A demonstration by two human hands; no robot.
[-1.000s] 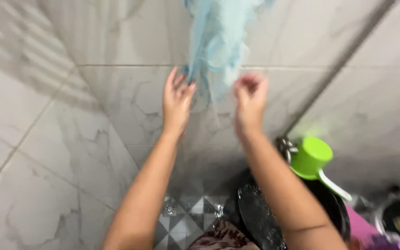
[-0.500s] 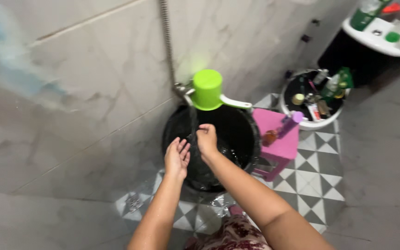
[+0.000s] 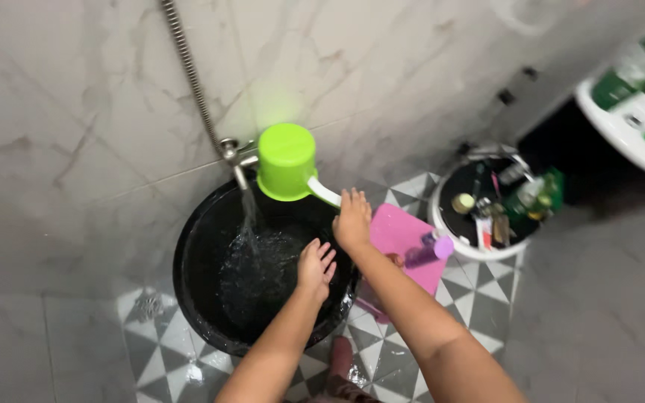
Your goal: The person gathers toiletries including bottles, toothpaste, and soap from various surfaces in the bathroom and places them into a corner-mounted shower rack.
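A bright green dipper (image 3: 287,160) with a white handle (image 3: 324,193) hangs upside down on the wall tap (image 3: 233,153), over a black tub (image 3: 195,254) of water. Water runs from the tap into the tub. My right hand (image 3: 353,222) reaches up beside the white handle, its fingertips at the handle's end. My left hand (image 3: 316,268) hovers over the tub's right rim with fingers spread, holding nothing.
A pink stool (image 3: 401,235) with a purple bottle (image 3: 428,250) stands right of the tub. Beyond it sits a white-rimmed basin (image 3: 449,231) full of toiletries. A white sink (image 3: 625,127) is at upper right. A metal shower hose (image 3: 188,71) runs up the marble wall.
The view has swung down and right from the blue cloth on the wall. Both hands have dropped to the tub; my right hand moved from the water stream to the dipper's handle.
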